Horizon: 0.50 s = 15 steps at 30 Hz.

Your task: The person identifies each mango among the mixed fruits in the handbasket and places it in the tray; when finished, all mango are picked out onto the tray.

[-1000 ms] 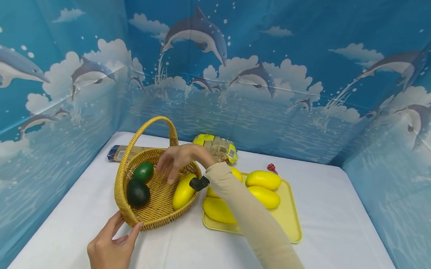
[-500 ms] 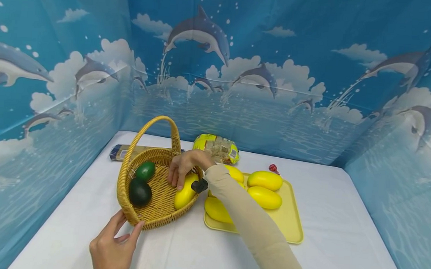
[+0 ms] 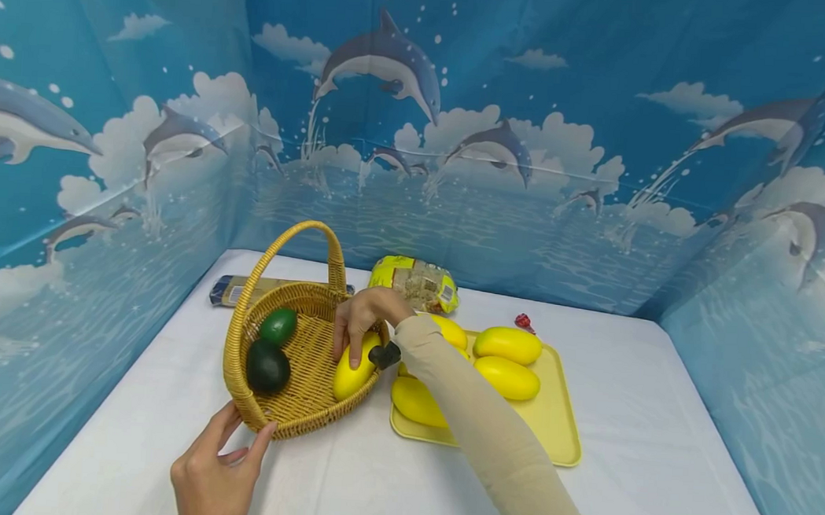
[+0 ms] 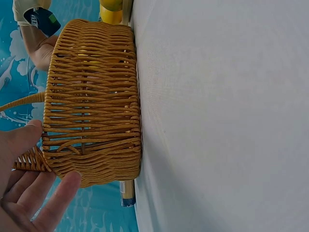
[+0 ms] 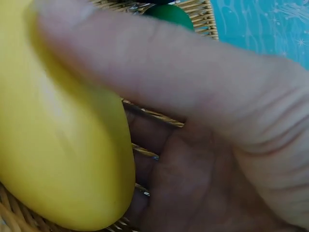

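A wicker basket [image 3: 313,421] with a tall handle stands on the left part of the table. My left hand [image 3: 218,474] holds its near left edge, thumb and fingers on the rim and woven wall [image 4: 91,111] in the left wrist view. Inside lie a dark avocado [image 3: 268,367], a smaller green fruit [image 3: 278,327] and a yellow mango [image 3: 350,381]. My right hand [image 3: 368,314] grips that mango at the basket's right side. The right wrist view shows the thumb [image 5: 159,67] across the mango [image 5: 63,150], with the other fingers partly hidden behind it.
Right of the basket, a yellow tray [image 3: 551,423] bears several mangoes [image 3: 506,378], partly covered by the right sleeve [image 3: 487,435]. Behind are a yellow bag [image 3: 418,284], a long packet [image 3: 226,292] and a small red item [image 3: 523,321]. Dolphin-printed cloth walls surround the table.
My right hand has moved rightward inside the basket from above its middle and taken hold of the mango. The left hand stays on the basket's edge.
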Each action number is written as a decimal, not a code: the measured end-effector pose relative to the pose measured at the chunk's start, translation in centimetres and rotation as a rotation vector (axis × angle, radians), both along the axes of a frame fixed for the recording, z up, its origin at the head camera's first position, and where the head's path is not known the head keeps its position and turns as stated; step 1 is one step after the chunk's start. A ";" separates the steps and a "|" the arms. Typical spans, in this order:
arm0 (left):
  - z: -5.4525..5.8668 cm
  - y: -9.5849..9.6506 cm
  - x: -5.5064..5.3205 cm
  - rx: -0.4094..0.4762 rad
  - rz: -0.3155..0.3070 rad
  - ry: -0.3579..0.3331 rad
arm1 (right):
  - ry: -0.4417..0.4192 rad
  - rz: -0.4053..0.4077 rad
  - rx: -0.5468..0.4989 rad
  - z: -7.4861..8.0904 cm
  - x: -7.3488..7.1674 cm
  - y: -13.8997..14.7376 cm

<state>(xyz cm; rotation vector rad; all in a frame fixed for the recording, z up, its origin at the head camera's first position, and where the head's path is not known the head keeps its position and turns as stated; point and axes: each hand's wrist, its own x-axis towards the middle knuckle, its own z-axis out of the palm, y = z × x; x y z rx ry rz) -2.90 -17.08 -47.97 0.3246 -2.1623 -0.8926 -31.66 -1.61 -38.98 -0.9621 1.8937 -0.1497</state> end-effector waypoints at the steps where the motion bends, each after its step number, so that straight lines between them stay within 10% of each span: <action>1: 0.0 0.0 0.0 -0.002 0.001 0.001 | 0.002 -0.012 0.009 0.1 0.0 0.1; 15: 0.2 0.1 0.2 0.001 0.000 -0.002 | -0.116 -0.065 -0.151 -0.1 -0.5 1.1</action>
